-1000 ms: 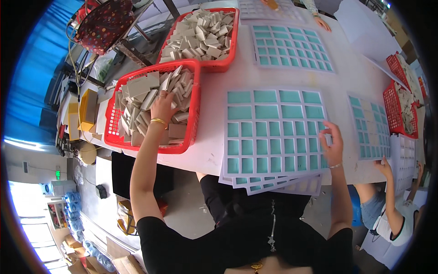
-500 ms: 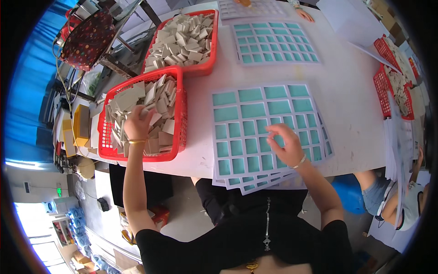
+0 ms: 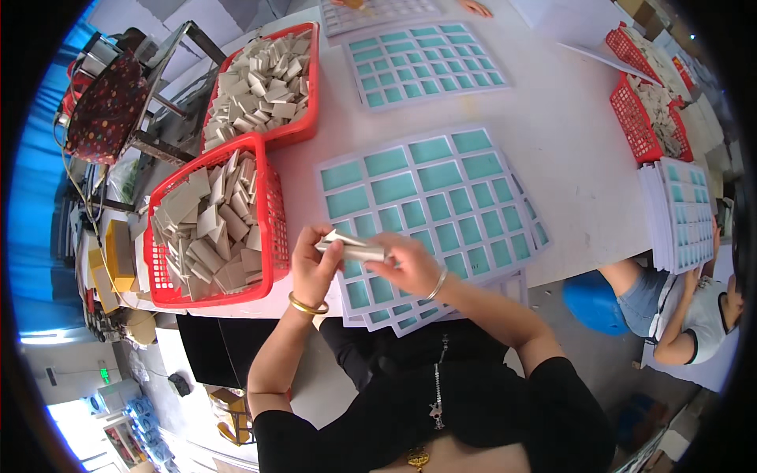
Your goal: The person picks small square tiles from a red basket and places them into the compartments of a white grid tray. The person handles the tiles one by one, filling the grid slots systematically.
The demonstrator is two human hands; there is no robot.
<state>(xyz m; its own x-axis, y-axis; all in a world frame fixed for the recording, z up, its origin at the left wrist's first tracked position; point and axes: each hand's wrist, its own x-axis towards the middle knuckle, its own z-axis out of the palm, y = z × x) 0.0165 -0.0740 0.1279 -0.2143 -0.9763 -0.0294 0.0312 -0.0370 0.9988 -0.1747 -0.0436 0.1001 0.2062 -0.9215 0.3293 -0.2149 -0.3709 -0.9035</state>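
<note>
Left hand (image 3: 314, 266) and right hand (image 3: 408, 264) both clenched on a small stack of grey cards (image 3: 352, 248), held above the near edge of the teal-windowed sheet (image 3: 426, 197), beside the red basket (image 3: 272, 229).
</note>
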